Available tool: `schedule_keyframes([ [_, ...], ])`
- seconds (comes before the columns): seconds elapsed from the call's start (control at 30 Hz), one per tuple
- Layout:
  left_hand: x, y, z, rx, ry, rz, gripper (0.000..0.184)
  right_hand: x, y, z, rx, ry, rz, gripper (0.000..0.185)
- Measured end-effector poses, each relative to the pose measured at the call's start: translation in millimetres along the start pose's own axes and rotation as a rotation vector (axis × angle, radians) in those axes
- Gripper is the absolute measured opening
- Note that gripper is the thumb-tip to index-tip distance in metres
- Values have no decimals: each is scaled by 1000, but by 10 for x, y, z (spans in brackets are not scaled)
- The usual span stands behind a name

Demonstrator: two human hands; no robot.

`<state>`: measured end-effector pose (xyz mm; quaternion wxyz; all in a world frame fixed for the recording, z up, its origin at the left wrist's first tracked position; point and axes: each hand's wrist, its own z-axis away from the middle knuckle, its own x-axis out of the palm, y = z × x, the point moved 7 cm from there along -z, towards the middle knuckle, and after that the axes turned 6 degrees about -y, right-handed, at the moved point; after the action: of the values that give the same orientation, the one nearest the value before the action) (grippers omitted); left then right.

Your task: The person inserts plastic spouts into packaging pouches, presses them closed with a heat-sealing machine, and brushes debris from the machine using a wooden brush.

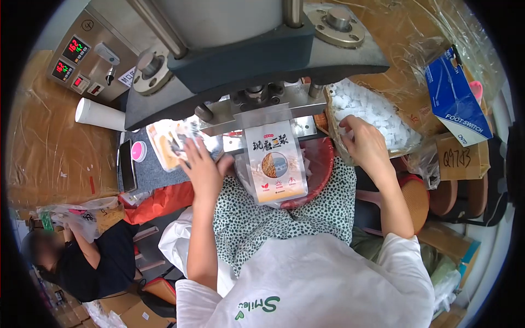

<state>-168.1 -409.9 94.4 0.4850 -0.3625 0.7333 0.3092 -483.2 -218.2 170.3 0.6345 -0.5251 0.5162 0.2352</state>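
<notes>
As seen in the head view, one press [246,60] stands at the far middle, with one printed pouch [276,164] jutting toward the near side from beneath its metal bar [219,127]. One stack of pouches [163,146] lies to the left, its sheets too overlapped to count; one tray [333,121] of white pieces [377,112], likewise uncountable, lies to the right. One red basin [328,177] sits partly behind the single pouch.

That pouch lies between the two hands, right of the left hand [203,174] and left of the right hand [367,145], apart from both. The left hand spreads its fingers at the stack's near right edge; whether it grips a sheet cannot be told. The right hand, its fingers drawn narrow, reaches over the tray's left edge; whether it pinches a piece cannot be told.

Left of the stack are one phone [127,167] and one pink-lidded container [139,151]; at the far right stands one blue box [456,98]. One co-worker [104,262] sits at near left.
</notes>
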Motion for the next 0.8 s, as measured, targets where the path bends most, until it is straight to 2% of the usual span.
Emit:
schedule_keyframes([
  [0.03,30,150,193,87,-71,-106,75,-2,-9,-38,-22,5,12,21],
  [0.07,-53,236,266,82,-54,-81,64,5,-1,-73,-15,-3,9,21],
  [0.17,-125,23,305,44,-19,163,55,-9,39,-32,17,2,12,21],
  [0.23,-229,2,306,2,16,190,49,-54,22,-4,2,67,17,21],
  [0.27,-269,-23,290,-25,-25,199,41,-109,34,29,13,134,-26,24],
  [0.37,-418,-102,297,-130,-102,284,17,-257,97,70,178,122,-246,27],
  [0.4,-533,-58,323,-123,-37,389,11,-264,156,76,154,144,-248,29],
  [0.5,-705,119,453,-58,-1,429,15,-277,217,63,142,210,-185,25],
  [0.53,-738,168,487,-108,-23,444,18,-291,183,69,143,240,-169,23],
  [0.63,-844,316,502,-137,-70,490,25,-328,-46,73,-57,331,-293,23],
  [0.67,-868,376,501,-106,-55,487,26,-260,-140,82,-69,299,-439,24],
  [0.73,-902,505,492,-36,-31,482,28,38,-453,78,10,-70,-972,18],
  [0.77,-924,566,487,-27,-42,480,29,142,-651,87,-48,-111,-1116,18],
  [0.8,-961,626,478,-17,-51,478,29,250,-761,68,-150,-87,-1081,20],
])
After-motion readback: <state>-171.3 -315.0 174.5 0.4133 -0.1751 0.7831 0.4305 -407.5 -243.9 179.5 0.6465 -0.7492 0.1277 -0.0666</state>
